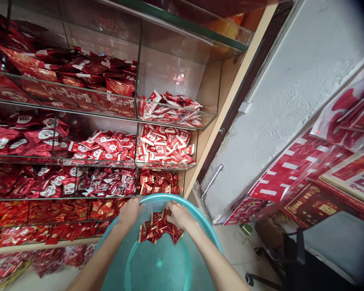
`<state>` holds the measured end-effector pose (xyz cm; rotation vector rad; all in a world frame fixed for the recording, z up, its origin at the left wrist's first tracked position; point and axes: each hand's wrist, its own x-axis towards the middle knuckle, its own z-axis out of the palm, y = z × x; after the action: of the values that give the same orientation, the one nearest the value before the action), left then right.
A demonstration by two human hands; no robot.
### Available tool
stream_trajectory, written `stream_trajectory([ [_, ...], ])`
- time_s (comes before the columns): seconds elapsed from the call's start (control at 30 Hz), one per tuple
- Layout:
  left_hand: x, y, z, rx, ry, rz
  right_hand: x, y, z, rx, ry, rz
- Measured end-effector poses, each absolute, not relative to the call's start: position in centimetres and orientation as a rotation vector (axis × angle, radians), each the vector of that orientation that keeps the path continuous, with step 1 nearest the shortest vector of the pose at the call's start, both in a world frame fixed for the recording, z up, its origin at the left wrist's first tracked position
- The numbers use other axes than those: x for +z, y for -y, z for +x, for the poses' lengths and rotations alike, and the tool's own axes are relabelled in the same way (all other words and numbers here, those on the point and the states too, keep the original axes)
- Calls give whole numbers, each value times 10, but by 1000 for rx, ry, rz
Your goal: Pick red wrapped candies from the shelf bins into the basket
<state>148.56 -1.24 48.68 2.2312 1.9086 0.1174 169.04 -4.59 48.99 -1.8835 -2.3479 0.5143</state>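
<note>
A turquoise plastic basket (pixel 210 228) with mesh sides stands below me, against the shelves. My left hand (pixel 130 213) is at its far left rim, fingers curled over the edge. Inside the basket, near the far wall, is a small heap of shiny red packets with gold ends (pixel 159 230), apparently wrapped sweets. My right hand (pixel 179 215) reaches over the heap from the right, its fingers bent around some of the packets. The fingertips are partly hidden among the wrappers. Similar red and gold packets (pixel 159 182) fill the shelf compartment just beyond the rim.
Glass-fronted shelves (pixel 97 163) hold several rows of red packets. At right are a grey wall (pixel 276 76), red printed sheets and packages (pixel 294 165), and a black wheeled chair (pixel 318 258). Bagged red goods (pixel 48 258) lie below the shelves.
</note>
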Motion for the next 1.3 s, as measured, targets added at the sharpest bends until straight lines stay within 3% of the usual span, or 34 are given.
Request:
stream_trajectory([
  [0.23,487,13,1485,108,-1911,2224,513,-7,1681,333,2242,-1639],
  [0.5,479,10,1483,133,-1919,2233,504,-57,1660,420,2454,-1547],
  [1.3,482,12,1484,151,-1940,2185,506,-63,1671,215,2500,-1486],
])
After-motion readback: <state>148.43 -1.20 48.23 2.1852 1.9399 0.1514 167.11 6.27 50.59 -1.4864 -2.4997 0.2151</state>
